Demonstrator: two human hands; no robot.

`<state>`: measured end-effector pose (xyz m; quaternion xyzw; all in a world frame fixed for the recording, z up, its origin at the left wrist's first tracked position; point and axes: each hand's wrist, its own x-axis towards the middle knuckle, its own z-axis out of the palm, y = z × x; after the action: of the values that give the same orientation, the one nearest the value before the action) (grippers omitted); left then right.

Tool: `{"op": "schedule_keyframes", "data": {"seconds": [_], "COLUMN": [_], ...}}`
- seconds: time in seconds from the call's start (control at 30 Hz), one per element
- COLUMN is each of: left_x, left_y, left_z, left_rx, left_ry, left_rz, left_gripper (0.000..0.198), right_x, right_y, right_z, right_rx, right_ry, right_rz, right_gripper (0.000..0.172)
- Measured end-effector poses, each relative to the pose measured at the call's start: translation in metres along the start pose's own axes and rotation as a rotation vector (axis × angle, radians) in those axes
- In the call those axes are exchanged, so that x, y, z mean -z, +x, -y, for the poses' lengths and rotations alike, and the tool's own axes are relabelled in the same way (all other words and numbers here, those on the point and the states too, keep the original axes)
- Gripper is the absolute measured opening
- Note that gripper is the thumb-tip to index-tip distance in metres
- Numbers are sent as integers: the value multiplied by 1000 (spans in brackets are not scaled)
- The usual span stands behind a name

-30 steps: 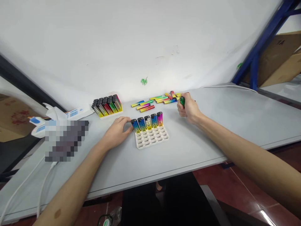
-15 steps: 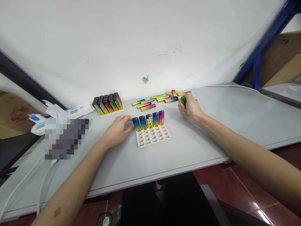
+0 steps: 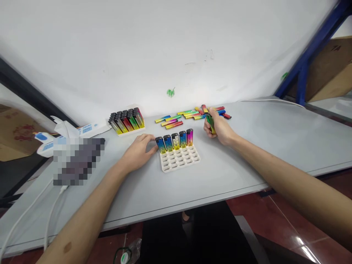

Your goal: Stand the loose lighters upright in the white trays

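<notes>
A white slotted tray point(image 3: 180, 161) rests on the table with one back row of upright lighters point(image 3: 176, 142), blue, clear and magenta fading to yellow. My left hand point(image 3: 140, 151) lies at the tray's left side, thumb and fingers apart, its fingertips by the leftmost blue lighter point(image 3: 161, 145); whether they touch it I cannot tell. To the right of the tray, my right hand point(image 3: 220, 126) is closed around a green and yellow lighter point(image 3: 211, 124), held upright above the table. Behind that hand lie several loose metallic-coloured lighters point(image 3: 191, 114), some partly hidden by it.
A second tray point(image 3: 132, 132) packed with lighters stands at the back left by the wall. White power strips point(image 3: 88, 128), a pixelated dark object point(image 3: 79, 161) and white cables point(image 3: 52, 216) occupy the left side. A blue metal frame point(image 3: 304, 73) rises at the right.
My right hand has drawn slightly left with the green lighter, which now shows more of its body and stands more upright. The left hand stays beside the tray.
</notes>
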<state>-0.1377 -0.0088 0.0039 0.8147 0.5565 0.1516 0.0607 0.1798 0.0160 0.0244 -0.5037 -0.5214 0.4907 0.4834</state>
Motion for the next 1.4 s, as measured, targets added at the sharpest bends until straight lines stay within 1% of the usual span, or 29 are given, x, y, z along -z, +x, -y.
{"op": "schedule_keyframes", "data": {"seconds": [0.23, 0.3, 0.47, 0.53, 0.7, 1.03, 1.13, 1.23, 1.33, 1.4], "left_x": [0, 0, 0, 0, 0, 0, 0, 1, 2, 2], "left_y": [0, 0, 0, 0, 0, -1, -1, -1, -2, -2], "left_z": [0, 1, 1, 0, 1, 1, 1, 0, -2, -3], "left_rx": [0, 0, -16, -13, 3, -7, -1, 4, 3, 4], "left_ry": [-4, -2, -1, -6, -9, -23, -13, -6, -9, -9], "left_rz": [5, 2, -18, -16, -5, -15, -4, 6, 7, 13], "left_gripper": [43, 43, 42, 42, 42, 41, 43, 42, 42, 43], "right_x": [2, 3, 4, 3, 0, 0, 0, -1, -1, -1], "right_y": [0, 2, 4, 4, 2, 2, 2, 0, -1, -2], "right_z": [-3, -4, -3, -1, 1, -5, -6, -6, -7, -8], "right_rx": [-3, -20, -51, -50, -64, -57, -56, -29, -8, -2], "right_ry": [53, 58, 52, 51, 47, 21, -3, -59, -111, -129], "right_rz": [67, 80, 41, 26, 20, 53, 55, 67, 116, 136], "right_gripper": [66, 65, 54, 52, 52, 51, 54, 59, 65, 64]}}
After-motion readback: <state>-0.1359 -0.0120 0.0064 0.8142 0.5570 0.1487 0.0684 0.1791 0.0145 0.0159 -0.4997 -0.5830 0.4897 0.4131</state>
